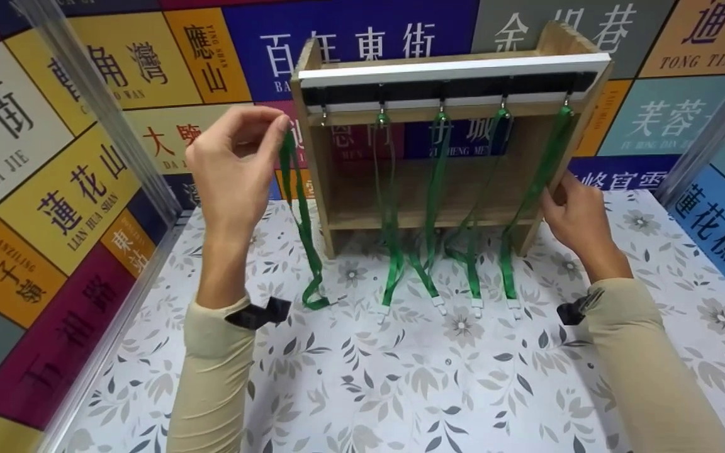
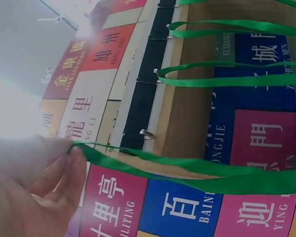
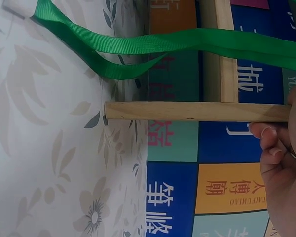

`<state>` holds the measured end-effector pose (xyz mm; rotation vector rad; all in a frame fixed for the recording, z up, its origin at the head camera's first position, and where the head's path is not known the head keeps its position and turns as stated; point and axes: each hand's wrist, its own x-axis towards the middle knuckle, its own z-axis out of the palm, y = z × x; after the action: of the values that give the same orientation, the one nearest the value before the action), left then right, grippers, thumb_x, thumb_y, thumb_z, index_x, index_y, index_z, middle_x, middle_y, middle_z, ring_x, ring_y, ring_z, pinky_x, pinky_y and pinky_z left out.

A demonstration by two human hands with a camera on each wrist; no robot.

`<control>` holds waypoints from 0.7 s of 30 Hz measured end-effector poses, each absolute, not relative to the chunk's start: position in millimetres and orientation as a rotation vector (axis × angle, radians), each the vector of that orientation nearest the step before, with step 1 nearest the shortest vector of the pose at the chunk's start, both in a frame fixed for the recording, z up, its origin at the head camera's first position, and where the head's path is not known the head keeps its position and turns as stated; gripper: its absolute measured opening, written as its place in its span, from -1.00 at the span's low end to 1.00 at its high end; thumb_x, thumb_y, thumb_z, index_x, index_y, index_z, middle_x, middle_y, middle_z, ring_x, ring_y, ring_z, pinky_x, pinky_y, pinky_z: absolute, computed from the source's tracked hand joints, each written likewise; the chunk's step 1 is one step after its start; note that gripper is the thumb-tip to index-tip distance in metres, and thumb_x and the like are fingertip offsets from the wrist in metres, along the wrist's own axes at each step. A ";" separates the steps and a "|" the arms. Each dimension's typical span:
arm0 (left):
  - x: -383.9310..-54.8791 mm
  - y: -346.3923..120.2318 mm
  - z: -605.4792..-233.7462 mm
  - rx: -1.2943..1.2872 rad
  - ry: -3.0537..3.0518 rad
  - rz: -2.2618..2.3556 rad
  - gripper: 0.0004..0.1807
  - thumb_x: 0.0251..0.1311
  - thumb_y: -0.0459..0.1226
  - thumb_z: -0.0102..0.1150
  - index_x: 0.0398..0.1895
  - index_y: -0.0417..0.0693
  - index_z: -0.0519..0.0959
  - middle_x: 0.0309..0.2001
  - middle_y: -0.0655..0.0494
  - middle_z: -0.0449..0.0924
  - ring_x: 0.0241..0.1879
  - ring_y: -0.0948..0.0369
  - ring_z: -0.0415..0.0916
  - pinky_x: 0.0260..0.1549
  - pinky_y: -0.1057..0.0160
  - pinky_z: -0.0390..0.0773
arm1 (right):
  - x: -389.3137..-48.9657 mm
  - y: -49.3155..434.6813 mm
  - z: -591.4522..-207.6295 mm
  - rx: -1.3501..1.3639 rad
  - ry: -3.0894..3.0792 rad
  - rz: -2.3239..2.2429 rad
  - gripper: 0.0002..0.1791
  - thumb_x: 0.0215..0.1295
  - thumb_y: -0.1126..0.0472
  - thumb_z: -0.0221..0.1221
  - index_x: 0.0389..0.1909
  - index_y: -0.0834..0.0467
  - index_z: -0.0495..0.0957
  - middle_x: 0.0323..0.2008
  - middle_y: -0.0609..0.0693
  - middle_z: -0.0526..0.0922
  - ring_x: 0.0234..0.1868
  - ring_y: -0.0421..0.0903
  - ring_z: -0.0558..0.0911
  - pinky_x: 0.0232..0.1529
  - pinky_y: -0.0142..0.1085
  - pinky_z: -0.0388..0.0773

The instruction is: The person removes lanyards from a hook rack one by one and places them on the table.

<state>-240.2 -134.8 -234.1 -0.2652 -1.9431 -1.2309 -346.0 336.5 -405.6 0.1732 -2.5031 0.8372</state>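
My left hand (image 1: 230, 163) pinches the top loop of a green lanyard (image 1: 304, 233) between thumb and fingertips, just left of a wooden rack (image 1: 432, 220). The lanyard's lower end trails onto the table. In the left wrist view, the pinched lanyard (image 2: 202, 180) passes below a bare metal hook (image 2: 147, 133) at the end of the rack's black strip. Other green lanyards (image 1: 441, 145) hang from the remaining hooks, their white clips lying on the tabletop. On the rack's right side my right hand (image 1: 576, 217) grips the side panel (image 3: 197, 112), fingers curled at its outer face.
A white tabletop (image 1: 400, 390) with a leaf and flower pattern lies under the rack. Behind and beside it stand walls covered in coloured panels (image 1: 92, 189) with Chinese lettering. A clear upright post (image 1: 111, 107) stands at the left corner.
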 end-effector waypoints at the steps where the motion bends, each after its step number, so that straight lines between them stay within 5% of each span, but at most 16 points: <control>1: -240.3 -137.4 -237.0 -0.274 -1.953 -1.230 -0.85 0.43 -0.25 0.43 -0.08 -0.14 0.81 -0.14 0.02 0.87 -0.23 0.24 0.75 -0.09 0.38 0.74 | -345.4 336.6 -405.2 0.165 -2.514 0.840 -0.59 0.66 -0.02 0.03 0.16 0.22 0.59 -0.26 0.24 0.70 -0.23 0.09 0.58 -0.33 -0.56 0.32; 13: -261.0 -146.5 -282.4 -0.477 -2.076 -1.398 -0.85 0.33 -0.25 0.52 -0.10 -0.09 0.84 -0.17 0.04 0.88 -0.24 0.26 0.81 -0.14 0.34 0.79 | -345.0 338.7 -402.7 0.148 -2.524 0.850 -0.53 0.67 -0.13 0.02 0.15 0.18 0.59 -0.26 0.21 0.68 -0.20 0.06 0.56 -0.33 -0.53 0.32; 21: -275.4 -140.3 -308.3 -0.409 -2.168 -1.315 -0.82 0.37 -0.28 0.48 -0.01 -0.01 0.82 -0.13 0.16 0.86 -0.14 0.31 0.80 -0.04 0.33 0.79 | -346.9 335.2 -407.6 0.179 -2.471 0.840 -0.63 0.66 -0.02 0.05 0.03 0.21 0.58 -0.39 0.17 0.59 -0.32 0.03 0.49 -0.41 -0.47 0.27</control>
<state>-275.4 -140.3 -308.3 -0.4085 -2.1681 -1.3149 -346.9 335.2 -407.6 0.1790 -2.4707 0.8401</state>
